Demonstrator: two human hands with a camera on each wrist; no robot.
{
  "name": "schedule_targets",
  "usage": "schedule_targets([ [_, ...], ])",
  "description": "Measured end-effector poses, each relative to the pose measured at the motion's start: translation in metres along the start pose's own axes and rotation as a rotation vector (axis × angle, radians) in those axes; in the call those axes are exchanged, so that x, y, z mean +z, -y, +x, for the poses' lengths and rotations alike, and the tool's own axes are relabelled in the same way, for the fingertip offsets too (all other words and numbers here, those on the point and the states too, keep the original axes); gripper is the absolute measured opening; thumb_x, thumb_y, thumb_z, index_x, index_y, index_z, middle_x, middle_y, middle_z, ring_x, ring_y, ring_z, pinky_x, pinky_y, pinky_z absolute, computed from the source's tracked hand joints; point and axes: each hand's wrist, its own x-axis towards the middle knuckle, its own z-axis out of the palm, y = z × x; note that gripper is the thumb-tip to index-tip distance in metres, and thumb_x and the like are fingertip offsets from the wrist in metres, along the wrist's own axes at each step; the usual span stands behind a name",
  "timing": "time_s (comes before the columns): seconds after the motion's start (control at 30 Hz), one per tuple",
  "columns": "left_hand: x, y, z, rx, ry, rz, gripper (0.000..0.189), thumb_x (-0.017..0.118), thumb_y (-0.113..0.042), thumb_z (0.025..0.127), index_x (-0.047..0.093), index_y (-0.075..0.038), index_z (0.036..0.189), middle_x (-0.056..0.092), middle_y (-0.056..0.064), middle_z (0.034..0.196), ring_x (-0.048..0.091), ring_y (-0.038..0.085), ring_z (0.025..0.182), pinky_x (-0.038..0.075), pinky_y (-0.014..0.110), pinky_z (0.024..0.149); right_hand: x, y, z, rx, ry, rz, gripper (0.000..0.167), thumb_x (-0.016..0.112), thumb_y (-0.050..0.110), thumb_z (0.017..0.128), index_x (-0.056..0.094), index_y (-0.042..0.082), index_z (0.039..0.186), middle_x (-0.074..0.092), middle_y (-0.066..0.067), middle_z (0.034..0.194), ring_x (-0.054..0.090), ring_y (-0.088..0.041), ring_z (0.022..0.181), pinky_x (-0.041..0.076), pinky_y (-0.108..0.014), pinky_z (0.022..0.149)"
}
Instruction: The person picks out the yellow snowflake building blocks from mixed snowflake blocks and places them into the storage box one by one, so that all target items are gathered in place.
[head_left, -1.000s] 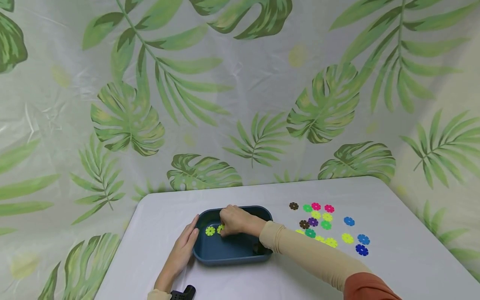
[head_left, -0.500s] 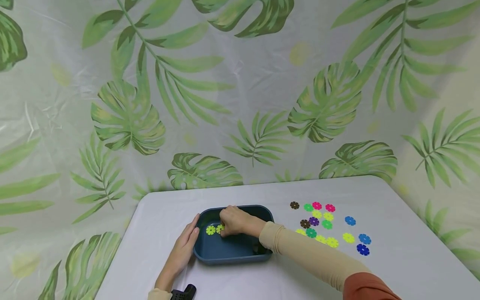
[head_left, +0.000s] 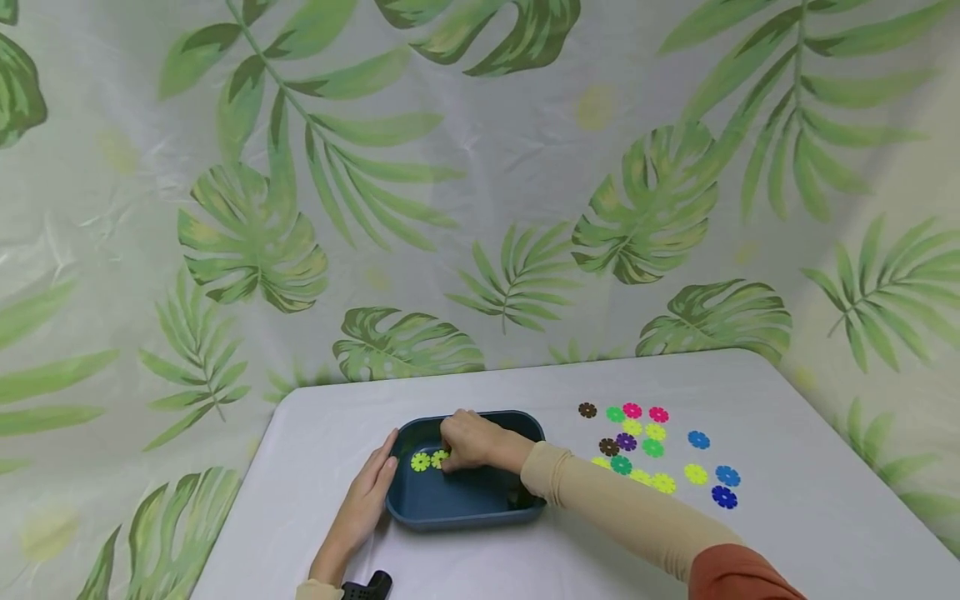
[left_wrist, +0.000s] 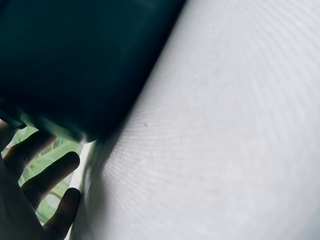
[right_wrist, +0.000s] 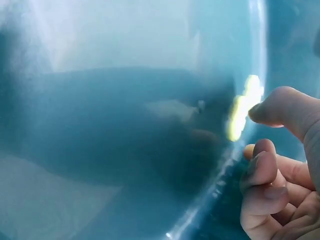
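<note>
My left hand [head_left: 365,490] rests against the left side of a dark blue tray [head_left: 465,524], its fingers fairly straight along the outer wall. Inside that tray two yellow snowflake discs [head_left: 420,462] sit side by side near the back left. My right hand [head_left: 471,441] reaches in from the right with its fingers curled, at the right-hand yellow disc. The right wrist view has the thumb [right_wrist: 272,109] touching a bright yellow disc [right_wrist: 243,109], with the forefinger tip close below. How far the fingers go round the disc is partly hidden.
Right of the tray, several loose snowflake discs lie on the white table [head_left: 795,500], among them pink [head_left: 632,410], purple [head_left: 626,442], brown [head_left: 587,410] and dark blue [head_left: 724,497]. A dark object [head_left: 519,497] shows at the tray's right end. A leaf-patterned curtain [head_left: 510,167] hangs behind.
Both hands and the tray stay in nearly the same place. The view shifts slightly with the head.
</note>
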Motion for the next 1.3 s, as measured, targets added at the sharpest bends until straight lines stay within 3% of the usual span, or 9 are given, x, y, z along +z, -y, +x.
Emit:
schedule_targets([
  [0.2,0.0,0.004,-0.003,-0.014,-0.004,-0.019,0.051,0.041,-0.033,0.111,0.032,-0.022,0.16,0.04,0.009,0.158,0.031,0.032,0.148,0.021,0.06,0.119,-0.021,-0.002,-0.009,-0.056,-0.113,0.023,0.013,0.08,0.023,0.088,0.075,0.012,0.085,0.066,0.007,0.073,0.052,-0.003,0.055,0.046,-0.018,0.056],
  [0.47,0.002,0.002,-0.004,-0.023,-0.012,-0.031,0.051,0.041,-0.031,0.111,0.032,-0.019,0.16,0.037,0.01,0.16,0.027,0.034,0.149,0.018,0.06,0.119,-0.056,-0.027,-0.039,-0.067,-0.333,0.053,0.006,0.072,0.017,0.094,0.075,0.012,0.094,0.062,0.007,0.067,0.049,-0.002,0.053,0.046,-0.021,0.056],
  [0.87,0.001,-0.001,-0.005,-0.027,0.01,0.005,0.054,0.038,-0.038,0.111,0.031,-0.018,0.161,0.036,0.011,0.16,0.027,0.034,0.149,0.021,0.06,0.119,-0.076,-0.115,-0.12,0.19,-0.464,0.153,0.006,0.073,0.015,0.091,0.073,0.009,0.088,0.058,0.008,0.066,0.049,-0.005,0.051,0.044,-0.024,0.051],
  [1.13,0.003,-0.002,-0.004,-0.01,0.015,0.02,0.053,0.038,-0.036,0.111,0.031,-0.017,0.161,0.036,0.012,0.16,0.027,0.036,0.149,0.022,0.062,0.117,-0.067,-0.178,-0.196,0.358,-0.511,0.17,0.007,0.074,0.014,0.091,0.073,0.007,0.088,0.058,0.006,0.065,0.047,-0.009,0.05,0.042,-0.026,0.05],
  [1.3,0.002,-0.002,-0.002,-0.011,0.017,0.022,0.052,0.039,-0.034,0.112,0.031,-0.018,0.161,0.036,0.014,0.16,0.027,0.038,0.148,0.021,0.064,0.117,-0.058,-0.202,-0.237,0.464,-0.509,0.171,0.009,0.075,0.014,0.09,0.073,0.005,0.09,0.057,0.003,0.068,0.046,-0.012,0.054,0.04,-0.027,0.049],
])
